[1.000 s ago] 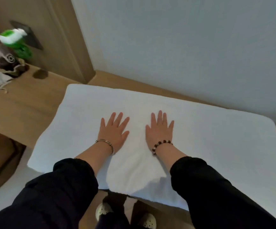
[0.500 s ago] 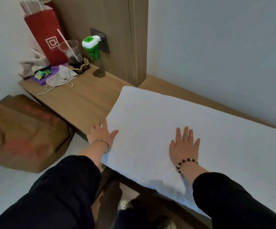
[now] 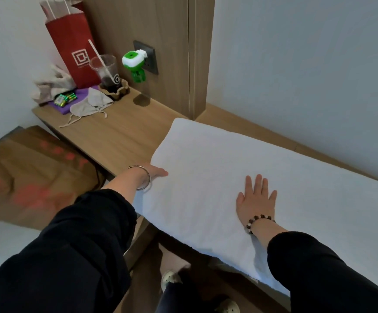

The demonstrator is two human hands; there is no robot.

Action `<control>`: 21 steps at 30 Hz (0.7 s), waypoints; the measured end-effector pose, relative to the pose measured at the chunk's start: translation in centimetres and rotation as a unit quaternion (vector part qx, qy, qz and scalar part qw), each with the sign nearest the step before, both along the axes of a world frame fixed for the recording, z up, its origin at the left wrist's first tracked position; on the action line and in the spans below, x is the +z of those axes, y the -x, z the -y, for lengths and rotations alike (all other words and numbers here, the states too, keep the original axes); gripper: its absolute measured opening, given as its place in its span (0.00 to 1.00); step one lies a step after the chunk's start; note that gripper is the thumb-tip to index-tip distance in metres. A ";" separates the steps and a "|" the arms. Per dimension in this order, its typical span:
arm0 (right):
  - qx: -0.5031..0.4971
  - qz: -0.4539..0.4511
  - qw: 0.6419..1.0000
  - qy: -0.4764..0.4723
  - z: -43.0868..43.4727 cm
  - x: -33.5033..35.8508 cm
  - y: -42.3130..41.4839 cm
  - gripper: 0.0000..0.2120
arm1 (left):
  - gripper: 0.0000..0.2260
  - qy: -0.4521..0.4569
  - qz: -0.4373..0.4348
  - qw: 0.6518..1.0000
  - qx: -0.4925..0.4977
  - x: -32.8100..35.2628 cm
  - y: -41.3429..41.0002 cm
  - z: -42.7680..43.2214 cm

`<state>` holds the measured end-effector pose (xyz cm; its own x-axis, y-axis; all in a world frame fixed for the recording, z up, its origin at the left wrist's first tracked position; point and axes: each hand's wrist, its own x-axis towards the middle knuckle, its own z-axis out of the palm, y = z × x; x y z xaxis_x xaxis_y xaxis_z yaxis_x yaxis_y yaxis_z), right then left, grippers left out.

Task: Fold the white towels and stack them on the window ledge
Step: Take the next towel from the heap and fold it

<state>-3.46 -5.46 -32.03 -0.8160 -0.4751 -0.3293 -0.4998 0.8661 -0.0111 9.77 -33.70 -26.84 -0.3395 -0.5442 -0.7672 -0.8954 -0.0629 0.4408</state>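
- Folding step in hand, by judgement: the first fold of the white towel (image 3: 217,166), with its left end about to be carried over toward the right.
- Item location: the white towel lies spread flat along the wooden bench (image 3: 120,136). Its far edge is near the wall, its near edge hangs a little past the bench front, and its right end runs out of view.
- Left hand (image 3: 156,173): at the towel's left short edge, arm reaching out to the left, forearm bare beyond a black sleeve, metal bangle (image 3: 144,177) at the wrist. The thumb lies on top of the cloth and the fingers are hidden under the edge, so the hold reads as a pinch.
- Right hand (image 3: 255,204): palm down on the towel's middle, pressing the cloth to the bench and holding nothing. Its fingers (image 3: 258,184) are straight and slightly apart. There is a bead bracelet (image 3: 259,220) at the wrist.
- Method note: plant the right palm as anchor and crease line. Lift the left edge only enough to clear, carry it level, and match corner to corner before letting go.
- Risk note: one pinch point on a wide edge means the far corner may sag or drag. The overhanging near edge may pull the towel off if the anchor lifts.
- Bystanders: red paper bag (image 3: 70,48), plastic cup (image 3: 106,68) with straw and green plug-in unit (image 3: 133,62), all at the bench's left end, well apart from the towel.
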 end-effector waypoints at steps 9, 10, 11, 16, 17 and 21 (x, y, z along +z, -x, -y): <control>-0.293 0.371 0.787 0.395 -2.1 4.3 4.1 0.19 | 0.20 0.081 -0.086 0.968 -0.220 11.0 7.1 -9.4; -0.363 0.417 0.692 0.464 -3.3 5.0 5.3 0.15 | 0.20 0.101 -0.101 0.956 -0.256 11.9 8.5 -11.6; -0.397 0.431 0.633 0.506 -4.9 5.9 6.5 0.13 | 0.19 0.116 -0.120 0.944 -0.285 12.7 9.6 -14.0; -0.478 0.383 0.566 0.552 -14.8 7.9 11.4 0.21 | 0.22 0.060 -0.219 0.880 -0.417 12.1 12.9 -26.3; -0.481 0.404 0.547 0.553 -16.5 7.8 11.4 0.23 | 0.24 -0.001 -0.212 0.876 -0.433 11.1 12.9 -28.1; -0.484 0.453 0.533 0.526 -21.0 6.2 9.4 0.33 | 0.25 0.124 -0.149 0.826 -0.529 4.6 12.2 -31.5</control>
<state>-12.86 15.58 -25.86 -0.5800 -0.2864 -0.7626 0.7979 -0.0110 -0.6027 -2.46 -2.18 -22.22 -0.8800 0.0497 -0.4723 -0.2407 0.8107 0.5338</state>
